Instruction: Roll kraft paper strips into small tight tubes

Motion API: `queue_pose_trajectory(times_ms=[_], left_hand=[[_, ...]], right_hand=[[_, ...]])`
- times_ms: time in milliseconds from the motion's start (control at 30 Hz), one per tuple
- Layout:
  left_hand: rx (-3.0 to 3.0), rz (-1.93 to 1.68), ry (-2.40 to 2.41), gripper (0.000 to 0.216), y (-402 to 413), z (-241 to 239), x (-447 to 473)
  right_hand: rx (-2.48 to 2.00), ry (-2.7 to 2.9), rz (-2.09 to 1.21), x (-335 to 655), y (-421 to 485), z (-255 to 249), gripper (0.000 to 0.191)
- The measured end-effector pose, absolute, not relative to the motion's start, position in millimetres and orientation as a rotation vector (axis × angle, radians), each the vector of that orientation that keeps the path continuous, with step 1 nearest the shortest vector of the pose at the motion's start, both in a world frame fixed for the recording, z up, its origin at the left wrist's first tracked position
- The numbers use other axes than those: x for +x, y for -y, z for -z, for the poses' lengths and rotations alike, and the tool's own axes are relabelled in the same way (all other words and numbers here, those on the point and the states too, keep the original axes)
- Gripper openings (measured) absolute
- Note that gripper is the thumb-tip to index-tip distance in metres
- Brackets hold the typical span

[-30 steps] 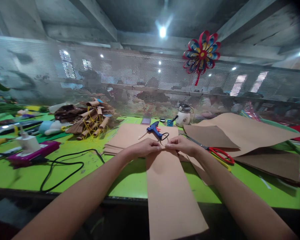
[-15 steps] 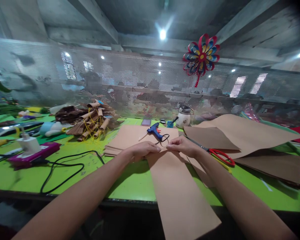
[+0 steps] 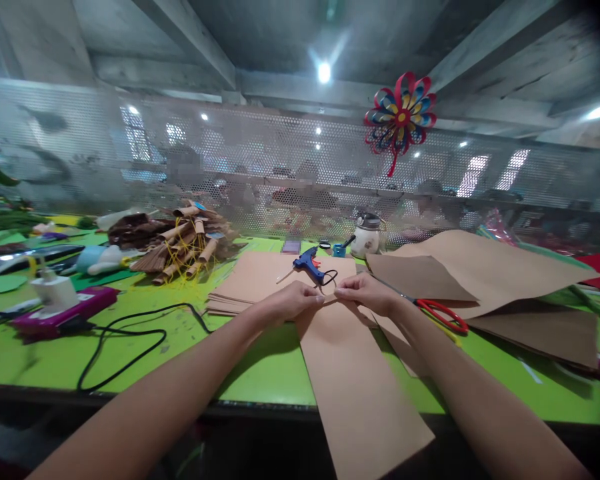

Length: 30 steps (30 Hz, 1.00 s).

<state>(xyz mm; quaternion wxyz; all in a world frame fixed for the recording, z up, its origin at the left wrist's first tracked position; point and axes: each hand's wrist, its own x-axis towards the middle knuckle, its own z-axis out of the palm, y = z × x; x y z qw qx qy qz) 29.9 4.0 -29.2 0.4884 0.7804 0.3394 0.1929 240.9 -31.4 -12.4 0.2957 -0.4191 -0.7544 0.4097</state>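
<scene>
My left hand (image 3: 300,301) and my right hand (image 3: 365,292) pinch the far edge of a long strip of brown kraft paper (image 3: 360,380), thumbs close together. That edge is bent or rolled between my fingers; the strip hangs toward me past the table's front edge. Just beyond my hands, a blue glue gun (image 3: 310,263) with an orange trigger lies on a stack of brown paper sheets (image 3: 253,273). Scissors with red and yellow handles (image 3: 443,317) lie right of my right hand, partly behind my forearm.
On the green table (image 3: 180,360) lie a purple power strip (image 3: 67,313) with a white plug and a black cable (image 3: 130,327). Rolled paper pieces with yellow ties (image 3: 190,247) are heaped at left. A white jar (image 3: 366,239) stands behind; large brown sheets (image 3: 500,263) cover the right.
Both hands keep their pinch on the paper edge and have barely moved. The strip's near end has shifted slightly left and up, with a slight shift of the whole view.
</scene>
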Motion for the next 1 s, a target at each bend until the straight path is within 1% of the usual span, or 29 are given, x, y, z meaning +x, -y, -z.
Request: queue_pose_trajectory(times_ms=[133,367,500,733,1000], left_hand=[[2.197,-0.510,-0.767,0.044,-2.2,28.5,31.1],[2.558,-0.652,-0.764,0.030,8.1,22.7,34.0],[2.703,-0.674,-0.778,0.023,10.9,18.1,31.3],[2.837,-0.721,-0.726,0.022,5.4,20.9,27.6],[2.977,-0.688,-0.897,0.019,7.4,20.1,26.8]], right_hand=[[-1.119,1.992,-1.151,241.1,31.5,11.5,0.040],[-1.136,2.100,-0.989,240.7,32.9,8.8,0.039],[-1.145,2.089,-0.961,241.8,32.3,9.4,0.038],[-1.144,1.976,-0.929,239.5,28.5,15.6,0.039],[-1.123,2.006,-0.909,232.7,35.2,7.9,0.040]])
